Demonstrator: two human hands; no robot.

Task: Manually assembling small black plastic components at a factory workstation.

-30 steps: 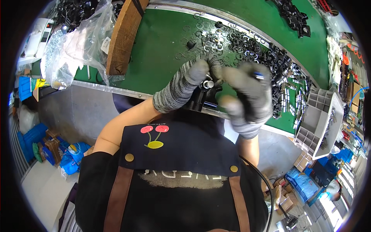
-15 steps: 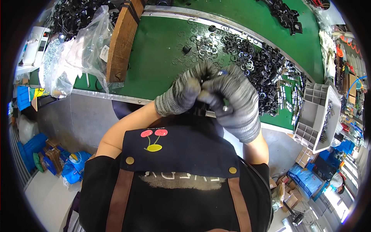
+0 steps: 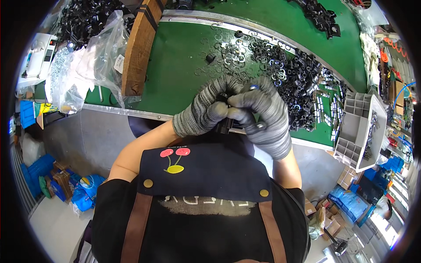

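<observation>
Grey striped knit gloves cover both my hands, which meet over the near edge of the green bench. My left hand (image 3: 204,109) is closed around a small black plastic part (image 3: 225,126), whose lower end shows beneath the fingers. Thumb and fingers of my right hand (image 3: 267,116) pinch at the same part, and the glove hides where they touch it. A bit of blue (image 3: 253,87) shows at the right index finger, and a small shiny dark piece (image 3: 261,126) pokes out by the curled lower fingers; I cannot make out what either is.
Beyond my hands lie scattered C-shaped clips (image 3: 232,53), a heap of black cylindrical parts (image 3: 302,87), and springs with metal pins (image 3: 322,109). A grey divided bin (image 3: 355,127) stands at right. A wooden board (image 3: 138,57) and clear plastic bags (image 3: 103,57) are at left.
Both hands have shifted slightly left, and the right wrist has come up a little. More of the black part shows between and below the fingers.
</observation>
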